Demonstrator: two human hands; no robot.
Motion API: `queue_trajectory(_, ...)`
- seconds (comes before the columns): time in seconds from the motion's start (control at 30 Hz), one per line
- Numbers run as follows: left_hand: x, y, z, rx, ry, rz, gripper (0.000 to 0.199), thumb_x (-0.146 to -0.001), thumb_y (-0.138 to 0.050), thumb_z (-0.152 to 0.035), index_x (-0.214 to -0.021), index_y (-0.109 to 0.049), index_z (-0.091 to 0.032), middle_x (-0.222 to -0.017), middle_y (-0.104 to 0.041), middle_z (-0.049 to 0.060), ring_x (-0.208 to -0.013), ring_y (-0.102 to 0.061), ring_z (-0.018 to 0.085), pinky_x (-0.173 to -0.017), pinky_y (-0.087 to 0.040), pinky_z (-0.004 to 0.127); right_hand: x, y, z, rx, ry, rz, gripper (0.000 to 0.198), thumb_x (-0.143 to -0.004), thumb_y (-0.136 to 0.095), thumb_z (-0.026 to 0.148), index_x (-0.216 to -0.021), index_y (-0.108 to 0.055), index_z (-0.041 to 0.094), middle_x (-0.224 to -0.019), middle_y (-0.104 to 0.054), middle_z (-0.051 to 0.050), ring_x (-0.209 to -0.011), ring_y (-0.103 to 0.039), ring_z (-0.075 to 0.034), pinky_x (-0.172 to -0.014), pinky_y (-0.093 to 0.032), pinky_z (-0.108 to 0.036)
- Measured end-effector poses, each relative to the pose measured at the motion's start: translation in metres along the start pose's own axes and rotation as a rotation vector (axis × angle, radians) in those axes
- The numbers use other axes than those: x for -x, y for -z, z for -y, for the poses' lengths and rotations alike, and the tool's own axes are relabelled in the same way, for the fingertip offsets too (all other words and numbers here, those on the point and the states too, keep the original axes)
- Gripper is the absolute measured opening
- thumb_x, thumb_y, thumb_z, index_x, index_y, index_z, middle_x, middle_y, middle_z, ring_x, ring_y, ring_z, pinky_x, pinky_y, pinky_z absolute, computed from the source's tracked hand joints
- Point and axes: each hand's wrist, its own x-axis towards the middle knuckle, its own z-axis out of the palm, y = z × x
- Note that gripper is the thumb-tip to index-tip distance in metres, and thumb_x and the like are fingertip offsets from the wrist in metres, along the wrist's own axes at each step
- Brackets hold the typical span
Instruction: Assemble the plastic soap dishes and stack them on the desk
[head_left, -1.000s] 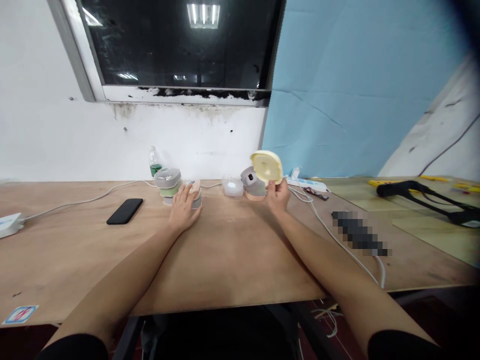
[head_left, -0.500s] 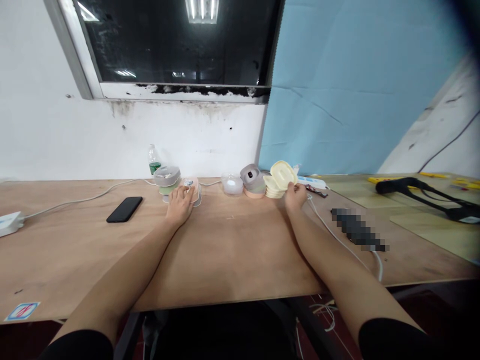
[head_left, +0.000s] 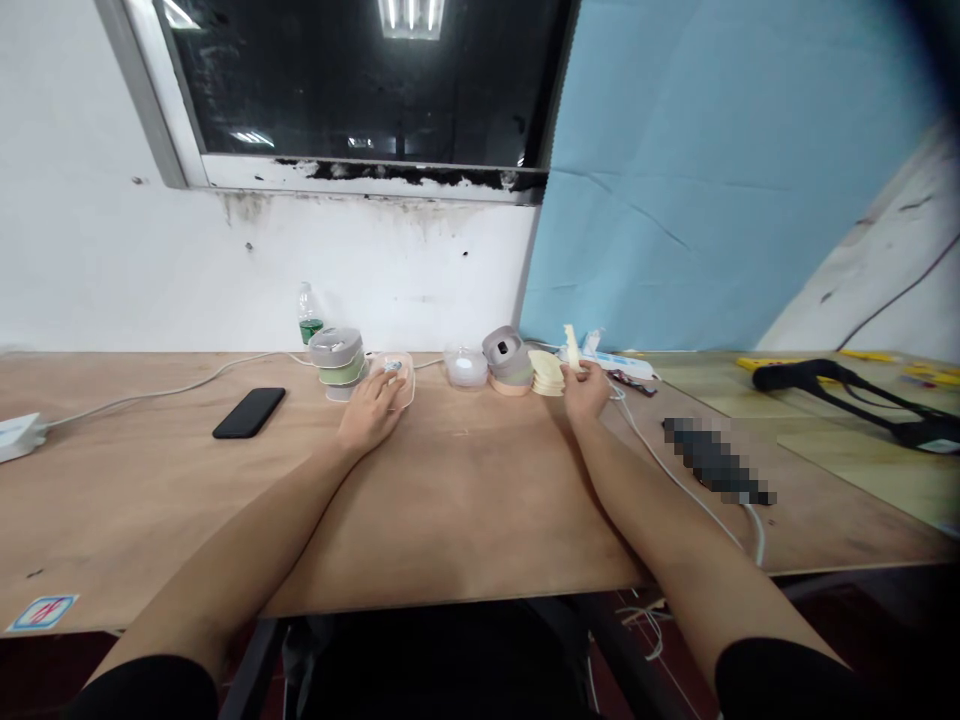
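My left hand (head_left: pixel 371 408) lies with fingers stretched across a pinkish, partly see-through food box (head_left: pixel 405 372). Just left of it stands a stack of grey and green boxes (head_left: pixel 339 362). My right hand (head_left: pixel 588 394) pinches a cream plastic lid (head_left: pixel 571 347), held up nearly edge-on. Beside that hand a pile of cream lids (head_left: pixel 546 373) rests on the table. Further left are a stack of grey boxes (head_left: pixel 507 360) with a peach base and a clear round-cornered box (head_left: pixel 466 368).
A black phone (head_left: pixel 250 413) lies on the wooden table (head_left: pixel 450 520) at left. Behind the stack stands a plastic bottle (head_left: pixel 309 315). A white power strip (head_left: pixel 626 365), cables and a black frame (head_left: pixel 847 390) are on the right.
The cream lid in my right hand has turned from face-on to nearly edge-on. My left hand and the pinkish box have shifted a little to the right.
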Motion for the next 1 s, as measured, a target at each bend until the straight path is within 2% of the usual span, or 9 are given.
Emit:
queue_trajectory(0.1, -0.001, 0.003, -0.013, 0.076, -0.082, 0.052, 0.047, -0.090, -0.054, -0.030, -0.135, -0.046, -0.019, -0.138, -0.051, 0.015, -0.135, -0.040, 0.030, -0.108, -0.038, 0.049, 0.001, -0.002, -0.002, 0.092, -0.017, -0.016, 0.036, -0.078, -0.058, 0.045, -0.100, -0.061, 0.016, -0.078, -0.065, -0.006, -0.074, -0.058, -0.023, -0.076, -0.042, -0.036)
queue_trajectory(0.27, -0.002, 0.007, -0.037, 0.187, -0.190, 0.158, 0.047, -0.090, -0.053, -0.031, -0.135, -0.047, -0.018, -0.140, -0.049, 0.017, -0.135, -0.041, 0.029, -0.110, -0.037, 0.048, 0.001, -0.004, -0.007, 0.184, 0.023, 0.039, 0.032, -0.075, -0.058, 0.034, -0.101, -0.064, 0.016, -0.079, -0.065, -0.007, -0.076, -0.057, -0.024, -0.078, -0.042, -0.037)
queue_trajectory(0.47, -0.003, 0.011, -0.045, 0.266, -0.238, 0.254, 0.050, -0.088, -0.056, -0.037, -0.134, -0.049, -0.019, -0.135, -0.052, 0.016, -0.128, -0.048, 0.028, -0.105, -0.042, 0.044, 0.001, -0.007, -0.011, 0.232, 0.067, 0.148, 0.036, -0.070, -0.056, 0.026, -0.103, -0.066, 0.015, -0.084, -0.064, -0.007, -0.080, -0.055, -0.023, -0.081, -0.044, -0.038)
queue_trajectory(0.67, -0.004, 0.013, -0.045, 0.241, -0.162, 0.338, 0.059, -0.086, -0.058, -0.053, -0.133, -0.052, -0.018, -0.129, -0.057, 0.015, -0.119, -0.053, 0.030, -0.102, -0.044, 0.044, 0.006, -0.010, -0.005, 0.265, 0.066, 0.222, 0.037, -0.070, -0.056, 0.026, -0.104, -0.066, 0.015, -0.089, -0.063, -0.010, -0.088, -0.056, -0.025, -0.085, -0.043, -0.039)
queue_trajectory(0.9, 0.000, 0.008, -0.042, 0.221, -0.032, 0.351, 0.067, -0.087, -0.055, -0.055, -0.142, -0.043, -0.019, -0.147, -0.041, 0.017, -0.135, -0.039, 0.032, -0.110, -0.035, 0.047, 0.008, -0.008, -0.001, 0.223, 0.072, 0.197, 0.034, -0.076, -0.052, 0.032, -0.101, -0.066, 0.014, -0.087, -0.063, -0.011, -0.089, -0.055, -0.027, -0.086, -0.042, -0.040)
queue_trajectory(1.0, 0.002, 0.006, -0.039, 0.239, 0.045, 0.411, 0.067, -0.088, -0.052, -0.057, -0.144, -0.042, -0.021, -0.151, -0.036, 0.017, -0.134, -0.042, 0.033, -0.108, -0.039, 0.047, 0.008, -0.007, 0.000, 0.214, 0.054, 0.179, 0.036, -0.075, -0.052, 0.031, -0.104, -0.063, 0.013, -0.084, -0.064, -0.010, -0.086, -0.055, -0.026, -0.084, -0.042, -0.040)
